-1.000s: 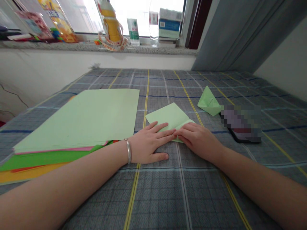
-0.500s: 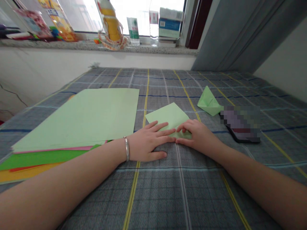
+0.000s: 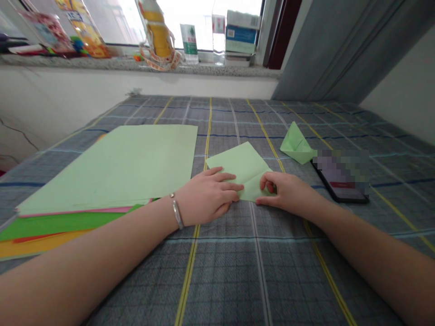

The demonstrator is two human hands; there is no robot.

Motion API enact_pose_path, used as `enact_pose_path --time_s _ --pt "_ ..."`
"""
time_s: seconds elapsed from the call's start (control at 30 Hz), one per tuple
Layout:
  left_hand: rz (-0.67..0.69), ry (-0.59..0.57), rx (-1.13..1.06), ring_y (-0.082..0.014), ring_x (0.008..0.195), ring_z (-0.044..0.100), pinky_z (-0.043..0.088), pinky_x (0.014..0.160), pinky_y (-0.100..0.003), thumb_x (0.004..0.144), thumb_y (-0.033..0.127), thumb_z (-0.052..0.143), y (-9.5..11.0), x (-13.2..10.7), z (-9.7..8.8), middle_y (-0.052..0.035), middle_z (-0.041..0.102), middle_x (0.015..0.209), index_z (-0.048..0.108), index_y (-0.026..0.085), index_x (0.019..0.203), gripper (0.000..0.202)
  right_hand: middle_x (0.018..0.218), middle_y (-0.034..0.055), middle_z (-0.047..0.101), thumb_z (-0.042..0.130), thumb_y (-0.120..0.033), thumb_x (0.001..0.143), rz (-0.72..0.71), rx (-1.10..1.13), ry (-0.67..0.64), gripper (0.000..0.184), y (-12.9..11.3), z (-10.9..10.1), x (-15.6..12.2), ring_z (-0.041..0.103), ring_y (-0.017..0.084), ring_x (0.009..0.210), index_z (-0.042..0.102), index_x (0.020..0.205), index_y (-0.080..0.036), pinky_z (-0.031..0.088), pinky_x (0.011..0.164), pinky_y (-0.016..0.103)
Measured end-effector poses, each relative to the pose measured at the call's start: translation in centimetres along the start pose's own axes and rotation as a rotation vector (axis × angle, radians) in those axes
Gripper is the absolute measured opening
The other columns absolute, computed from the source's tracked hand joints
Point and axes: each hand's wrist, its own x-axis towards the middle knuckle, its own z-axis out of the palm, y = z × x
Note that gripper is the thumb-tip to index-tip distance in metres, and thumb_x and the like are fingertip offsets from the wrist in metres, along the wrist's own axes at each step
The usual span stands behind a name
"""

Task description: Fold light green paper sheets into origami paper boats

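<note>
A small light-green folded sheet of paper [image 3: 243, 165] lies on the grey plaid cloth [image 3: 224, 267] in the middle. My left hand [image 3: 207, 194], with a silver bracelet on its wrist, rests on the paper's near-left edge; its fingers are stretched out and held together, pressing down. My right hand [image 3: 288, 192] sits at the paper's near-right corner, fingers curled and pinching that corner.
A stack of coloured sheets [image 3: 102, 176], light green on top, lies to the left. A folded green paper shape [image 3: 296, 145] and a phone [image 3: 340, 181] lie to the right. Bottles and boxes [image 3: 238, 31] line the window sill behind. A grey curtain hangs at the back right.
My right hand has slid right off the folded flap and curled onto the paper's near-right corner. My left hand has drawn its fingers closer together on the near-left edge.
</note>
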Motion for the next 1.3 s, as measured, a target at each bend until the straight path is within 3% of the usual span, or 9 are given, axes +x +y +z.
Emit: enact_pose_path --time_s 0.4,0.6,1.07,1.17,1.3 --pt "-0.023 -0.006 0.019 -0.0214 0.110 0.060 0.052 0.092 -0.037 0.084 0.018 0.049 0.0 -0.2 -0.4 0.0007 0.066 0.118 0.068 0.018 0.096 0.022 0.065 -0.0020 0.060 0.067 -0.051 0.068 0.130 -0.155 -0.193 0.032 1.2 -1.8 -0.6 0.051 0.014 0.056 0.053 0.062 -0.023 0.028 0.048 0.027" --pt "-0.063 -0.026 -0.023 -0.0216 0.110 0.060 0.052 0.094 -0.037 0.082 0.016 0.049 0.0 -0.3 -0.3 -0.0012 0.066 0.118 0.068 0.016 0.095 0.022 0.067 -0.0020 0.063 0.066 -0.057 0.065 0.208 -0.214 -0.253 0.035 1.8 -2.5 -1.0 0.053 0.015 0.058 0.054 0.064 -0.024 0.027 0.047 0.027" --pt "-0.073 -0.013 -0.040 -0.0212 0.107 0.061 0.053 0.092 -0.036 0.080 0.015 0.048 0.1 -0.3 -0.2 -0.0064 0.067 0.114 0.066 0.015 0.090 0.020 0.065 -0.0015 0.061 0.068 -0.057 0.064 0.221 -0.285 -0.283 0.035 2.7 -3.2 -1.7 0.052 0.016 0.056 0.055 0.064 -0.024 0.023 0.045 0.027" --pt "-0.044 -0.028 0.033 -0.0227 0.103 0.061 0.054 0.086 -0.036 0.082 0.018 0.050 0.6 -0.2 0.0 -0.0091 0.067 0.113 0.064 0.013 0.092 0.018 0.067 -0.0005 0.060 0.068 -0.053 0.067 0.111 -0.262 -0.232 0.032 2.7 -3.2 -2.0 0.052 0.016 0.057 0.055 0.065 -0.023 0.025 0.046 0.028" --pt "-0.062 -0.017 0.100 -0.0235 0.095 0.061 0.053 0.078 -0.036 0.084 0.021 0.050 1.0 0.1 0.3 -0.0108 0.067 0.103 0.061 0.013 0.093 0.017 0.080 0.0027 0.060 0.067 -0.043 0.074 -0.178 -0.189 -0.124 0.024 2.1 -2.9 -2.1 0.054 0.018 0.073 0.057 0.070 -0.022 0.035 0.060 0.029"
